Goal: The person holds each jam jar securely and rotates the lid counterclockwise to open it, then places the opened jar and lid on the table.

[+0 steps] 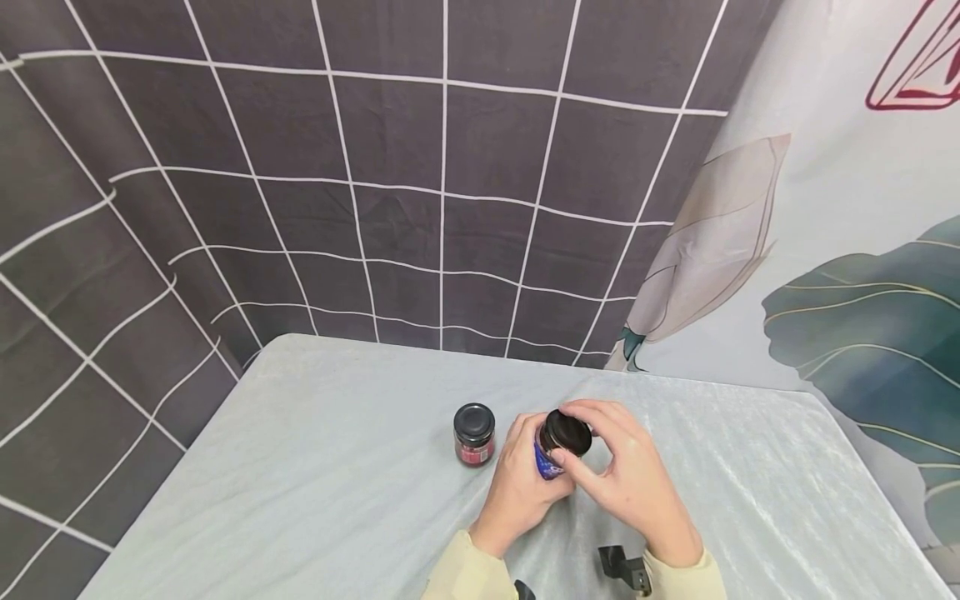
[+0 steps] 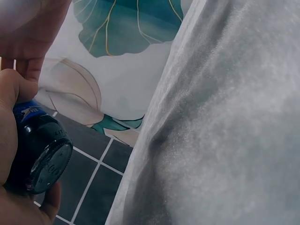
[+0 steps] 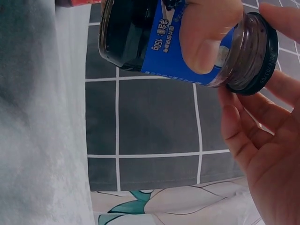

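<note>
A glass jar (image 1: 547,468) with a blue label and dark contents is held above the table, its lid end up. My left hand (image 1: 521,483) grips it round the body, the thumb lying across the label (image 3: 164,51) in the right wrist view. The black lid (image 1: 568,432) sits at the jar's mouth, with the fingers and thumb of my right hand (image 1: 633,471) curled round its rim. The jar's round glass base (image 2: 52,164) faces the left wrist camera. To the left of my hands a second jar (image 1: 475,435), with a black lid and red label, stands upright on the table.
A pale grey cloth covers the table (image 1: 315,483). Behind it hangs a dark curtain (image 1: 397,225) with a white grid, and a white curtain (image 1: 825,208) with leaf prints is at the right. A black wrist mount (image 1: 622,568) shows by the right sleeve.
</note>
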The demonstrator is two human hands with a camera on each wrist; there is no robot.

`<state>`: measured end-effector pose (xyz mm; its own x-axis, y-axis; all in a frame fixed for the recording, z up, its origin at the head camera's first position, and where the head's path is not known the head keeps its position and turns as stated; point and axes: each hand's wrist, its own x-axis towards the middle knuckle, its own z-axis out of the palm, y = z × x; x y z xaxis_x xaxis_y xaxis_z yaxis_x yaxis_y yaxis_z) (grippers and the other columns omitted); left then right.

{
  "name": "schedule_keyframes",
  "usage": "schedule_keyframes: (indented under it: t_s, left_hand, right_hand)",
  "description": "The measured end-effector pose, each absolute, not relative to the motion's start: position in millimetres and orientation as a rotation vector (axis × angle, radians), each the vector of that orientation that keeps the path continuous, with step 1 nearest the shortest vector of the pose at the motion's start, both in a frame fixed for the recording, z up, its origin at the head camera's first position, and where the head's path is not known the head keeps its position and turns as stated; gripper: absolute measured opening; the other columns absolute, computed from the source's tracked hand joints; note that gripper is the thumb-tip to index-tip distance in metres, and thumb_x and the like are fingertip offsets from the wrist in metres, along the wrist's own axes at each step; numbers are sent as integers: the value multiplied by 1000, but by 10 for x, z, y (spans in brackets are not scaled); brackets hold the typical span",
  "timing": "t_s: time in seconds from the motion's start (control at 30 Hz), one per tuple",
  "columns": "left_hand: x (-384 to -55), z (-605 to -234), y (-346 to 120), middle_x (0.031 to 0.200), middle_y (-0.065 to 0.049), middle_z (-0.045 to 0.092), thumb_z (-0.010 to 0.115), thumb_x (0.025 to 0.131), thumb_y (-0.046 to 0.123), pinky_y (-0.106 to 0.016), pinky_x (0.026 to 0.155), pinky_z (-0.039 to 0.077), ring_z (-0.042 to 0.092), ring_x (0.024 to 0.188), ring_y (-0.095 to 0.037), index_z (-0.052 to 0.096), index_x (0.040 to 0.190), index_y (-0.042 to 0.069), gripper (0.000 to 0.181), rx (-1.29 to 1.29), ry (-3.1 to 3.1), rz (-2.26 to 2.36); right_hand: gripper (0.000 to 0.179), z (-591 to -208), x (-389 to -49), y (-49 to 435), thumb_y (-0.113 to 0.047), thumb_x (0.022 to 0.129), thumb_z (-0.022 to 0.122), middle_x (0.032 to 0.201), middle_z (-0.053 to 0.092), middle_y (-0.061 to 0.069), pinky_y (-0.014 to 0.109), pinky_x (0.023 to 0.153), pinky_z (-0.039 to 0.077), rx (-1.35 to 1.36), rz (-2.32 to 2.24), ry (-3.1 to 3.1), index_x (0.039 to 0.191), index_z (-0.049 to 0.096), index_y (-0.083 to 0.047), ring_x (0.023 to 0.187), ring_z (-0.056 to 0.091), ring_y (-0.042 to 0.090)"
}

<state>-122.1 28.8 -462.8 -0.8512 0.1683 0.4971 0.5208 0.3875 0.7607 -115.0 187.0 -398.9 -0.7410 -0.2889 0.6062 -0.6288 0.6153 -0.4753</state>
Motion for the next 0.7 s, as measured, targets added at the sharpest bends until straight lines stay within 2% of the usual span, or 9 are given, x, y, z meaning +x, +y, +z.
schedule_keyframes:
  t_s: [0.3,0.7]
  left_hand:
    - [-1235,-4643,281,118,1,59,79,75,29,-35,93,42,50,107,-14,57,129,11,62,-602,-2320,-1396]
    - [-1245,-4657,299,116,3,61,79,74,25,-32,94,44,52,106,-14,58,128,12,59,-602,-2287,-1389]
  right_hand:
    - [45,-3980,-1143,1859,-18,79,82,119,67,0,18,103,37,741,965,-2365,121,70,-9,113,59,20]
    - [47,-3985,-1148,1850,-16,81,80,123,67,0,19,103,37,730,984,-2354,125,68,-10,114,58,20]
